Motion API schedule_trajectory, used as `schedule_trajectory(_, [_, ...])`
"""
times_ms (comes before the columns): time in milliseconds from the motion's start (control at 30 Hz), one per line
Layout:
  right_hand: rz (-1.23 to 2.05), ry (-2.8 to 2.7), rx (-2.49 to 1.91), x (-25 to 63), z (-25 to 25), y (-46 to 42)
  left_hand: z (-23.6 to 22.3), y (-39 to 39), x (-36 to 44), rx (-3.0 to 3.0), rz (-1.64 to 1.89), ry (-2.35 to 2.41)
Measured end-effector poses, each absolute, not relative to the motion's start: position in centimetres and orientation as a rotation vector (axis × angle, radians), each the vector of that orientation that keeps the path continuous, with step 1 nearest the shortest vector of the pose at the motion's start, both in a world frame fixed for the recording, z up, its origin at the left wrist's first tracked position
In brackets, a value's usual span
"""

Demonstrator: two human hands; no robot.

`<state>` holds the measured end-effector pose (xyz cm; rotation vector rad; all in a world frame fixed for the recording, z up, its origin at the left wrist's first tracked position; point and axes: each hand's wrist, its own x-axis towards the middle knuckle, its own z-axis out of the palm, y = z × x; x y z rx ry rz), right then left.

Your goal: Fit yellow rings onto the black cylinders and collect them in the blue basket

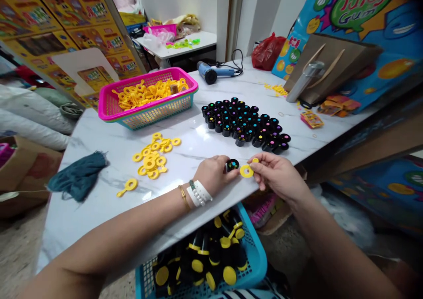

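Observation:
Near the table's front edge, my left hand [211,173] is closed around a small round black container [232,164] with coloured bits showing inside its top. My right hand [279,173] pinches a yellow ring piece [243,173] with a short stem, just right of the container and apart from it. Left of my left hand lies a loose pile of yellow ring pieces [150,162], with a single one nearer me. Beyond my hands, many black containers [243,125] with coloured dots on top stand in a tight group.
A pink-rimmed basket [105,107] of yellow pieces stands at the back left. A blue basket [259,255] of yellow-capped black tubes sits below the table edge. A dark cloth [79,175], a blue hair dryer [218,72] and a brown paper bag [346,65] lie around the tabletop.

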<state>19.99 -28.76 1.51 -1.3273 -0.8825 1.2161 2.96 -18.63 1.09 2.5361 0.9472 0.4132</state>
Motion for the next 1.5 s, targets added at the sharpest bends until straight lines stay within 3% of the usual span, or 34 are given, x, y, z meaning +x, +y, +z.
schedule_trajectory(533, [1.023, -1.000, -1.533, 16.7, 1.1, -26.3, 1.0, -19.5, 1.7, 2.359, 0.446, 0.895])
schedule_trajectory(800, [0.783, -1.103, -1.594, 16.3, -0.2, -26.9, 2.3, -18.9, 2.0, 1.613, 0.319, 0.841])
schedule_trajectory(933, [0.649, -1.127, -1.604, 16.1, -0.6, -27.0, 1.9, -19.5, 2.3, 1.583, 0.355, 0.867])
schedule_trajectory(1233, [1.072, -1.012, -1.328, 17.6, 0.1, -26.7, 1.0, -20.7, 1.5, 2.300, 0.690, 0.823])
schedule_trajectory(1500, [1.589, -0.916, -1.302, 20.4, 2.1, -24.7, 0.6, -19.0, 1.5, 2.375, 0.549, 0.708])
